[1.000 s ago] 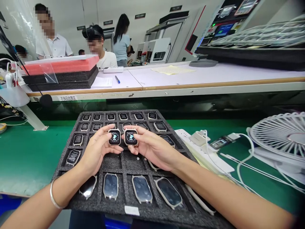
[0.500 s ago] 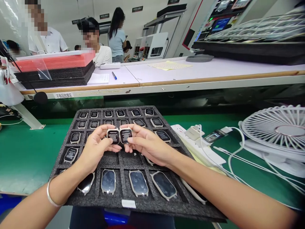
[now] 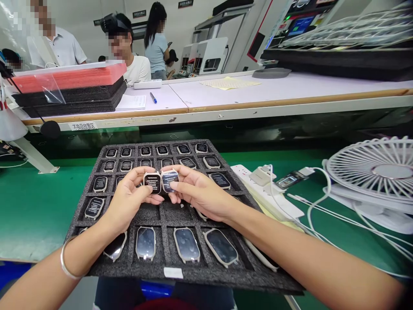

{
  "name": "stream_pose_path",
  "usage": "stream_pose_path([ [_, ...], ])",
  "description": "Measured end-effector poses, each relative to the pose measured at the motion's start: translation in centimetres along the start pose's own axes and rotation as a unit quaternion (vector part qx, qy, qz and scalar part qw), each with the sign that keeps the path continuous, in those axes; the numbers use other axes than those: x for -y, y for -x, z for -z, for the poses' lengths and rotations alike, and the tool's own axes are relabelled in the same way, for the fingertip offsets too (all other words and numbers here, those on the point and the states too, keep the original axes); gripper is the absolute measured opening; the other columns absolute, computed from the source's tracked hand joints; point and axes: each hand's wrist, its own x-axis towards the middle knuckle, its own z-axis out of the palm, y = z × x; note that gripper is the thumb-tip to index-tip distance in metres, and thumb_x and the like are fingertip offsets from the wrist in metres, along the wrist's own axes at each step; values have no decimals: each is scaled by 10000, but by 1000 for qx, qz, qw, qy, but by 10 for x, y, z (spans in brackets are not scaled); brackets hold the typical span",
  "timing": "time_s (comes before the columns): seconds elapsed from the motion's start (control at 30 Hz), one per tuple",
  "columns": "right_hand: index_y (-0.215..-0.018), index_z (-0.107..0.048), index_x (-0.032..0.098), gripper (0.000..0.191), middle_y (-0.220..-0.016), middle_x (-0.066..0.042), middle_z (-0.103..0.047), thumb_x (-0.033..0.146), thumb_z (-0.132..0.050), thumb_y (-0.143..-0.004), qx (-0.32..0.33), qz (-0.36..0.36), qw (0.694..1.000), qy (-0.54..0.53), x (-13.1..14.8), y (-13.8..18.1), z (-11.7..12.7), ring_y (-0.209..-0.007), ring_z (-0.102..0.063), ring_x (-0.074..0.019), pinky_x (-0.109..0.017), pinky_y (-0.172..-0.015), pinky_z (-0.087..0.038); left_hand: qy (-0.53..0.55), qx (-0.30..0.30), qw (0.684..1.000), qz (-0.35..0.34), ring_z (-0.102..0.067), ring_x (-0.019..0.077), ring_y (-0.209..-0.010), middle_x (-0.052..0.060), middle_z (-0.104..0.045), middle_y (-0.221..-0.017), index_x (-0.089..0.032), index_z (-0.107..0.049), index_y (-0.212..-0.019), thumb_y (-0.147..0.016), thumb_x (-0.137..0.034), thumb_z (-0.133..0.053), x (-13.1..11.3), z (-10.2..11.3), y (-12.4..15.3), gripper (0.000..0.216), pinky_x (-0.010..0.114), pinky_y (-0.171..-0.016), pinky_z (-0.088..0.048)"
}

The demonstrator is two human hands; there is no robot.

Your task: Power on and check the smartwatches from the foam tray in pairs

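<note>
Person's left hand (image 3: 129,196) pinches one lit watch (image 3: 152,183), right hand (image 3: 206,196) another watch (image 3: 170,179); fingers narrowed on both. Watches side by side above mid foam tray (image 3: 209,277). Right: power strip (image 3: 287,206); farther right, white fan (image 3: 371,172).

I have room on the worktop (image 3: 41,202) left of the tray (image 3: 164,243); the strip (image 3: 280,204) and fan (image 3: 385,167) block the right.

Light is falling bright and fairly even; pale glare is washing over the green bench (image 3: 32,206), a front watch screen (image 3: 116,247) is reflecting white, and wide-angle distortion is stretching the fan (image 3: 371,168).
</note>
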Motion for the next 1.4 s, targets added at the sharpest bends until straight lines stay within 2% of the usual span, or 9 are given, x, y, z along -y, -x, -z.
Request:
stream_pose_path([
  [0.17,-1119,-594,191,368,-751,45,-613,186,-719,-772,-6,5,1000,15,1,1,-2,-593,-555,-102,-275,-585,-409,-12,0,1000,-2,-730,127,-608,48,-666,-1126,-175,-585,-1081,-725,-231,-732,0,-1,0,389,268,-624,-625],
  [0.37,-1131,-591,196,367,-718,51,-595,170,-692,-779,-9,9,1000,26,2,2,-1,-592,-544,-108,-276,-579,-403,-12,-1,1000,-3,-722,120,-615,47,-673,-1098,-179,-582,-1086,-727,-199,-714,0,-1,0,383,273,-644,-615],
  [0.57,-1142,-580,207,425,-950,-10,-683,124,-698,-741,-18,11,1000,21,2,1,-1,-616,-552,-95,-274,-601,-434,1,0,1000,-28,-717,107,-684,2,-692,-964,-196,-552,-1134,-686,-99,-677,3,0,-2,476,237,-698,-588],
  [0.7,-1115,-587,208,408,-934,-6,-689,135,-735,-741,-23,12,1000,14,-1,-1,0,-608,-533,-93,-259,-586,-425,-25,-1,1000,-18,-688,96,-606,10,-697,-939,-185,-566,-1132,-726,-173,-720,2,0,-1,434,222,-613,-561],
  [0.8,-1083,-606,190,302,-883,-27,-690,298,-732,-831,-26,-3,999,-22,-3,-2,1,-578,-508,-95,-250,-541,-395,-25,2,1000,-1,-686,117,-579,26,-704,-886,-171,-589,-1117,-830,-334,-669,0,1,0,340,244,-586,-560],
  [0.87,-1050,-624,184,294,-841,-30,-676,387,-716,-858,-29,-9,998,-51,-3,-3,1,-575,-511,-106,-254,-525,-390,-3,9,1000,11,-708,145,-612,42,-718,-890,-172,-589,-1130,-861,-374,-620,-1,1,1,338,280,-626,-583],
  [1.07,-1031,-634,194,319,-802,16,-641,283,-797,-772,-35,-3,999,-27,-1,-2,1,-551,-505,-83,-238,-521,-384,16,16,1000,21,-741,183,-651,33,-716,-950,-184,-596,-1113,-781,-254,-653,-1,0,2,345,332,-682,-615],
  [1.23,-1035,-631,195,321,-847,8,-637,279,-791,-770,-45,2,999,-6,-2,-2,1,-548,-490,-78,-237,-509,-378,16,26,999,19,-744,180,-646,20,-711,-933,-188,-606,-1089,-776,-236,-649,0,1,3,320,326,-675,-622],
  [1.4,-1050,-618,197,327,-760,37,-584,276,-780,-778,-37,15,999,14,-3,-1,1,-547,-481,-82,-238,-516,-363,15,25,999,16,-748,181,-649,15,-711,-936,-189,-611,-1088,-761,-235,-668,0,1,3,335,317,-662,-626],
])
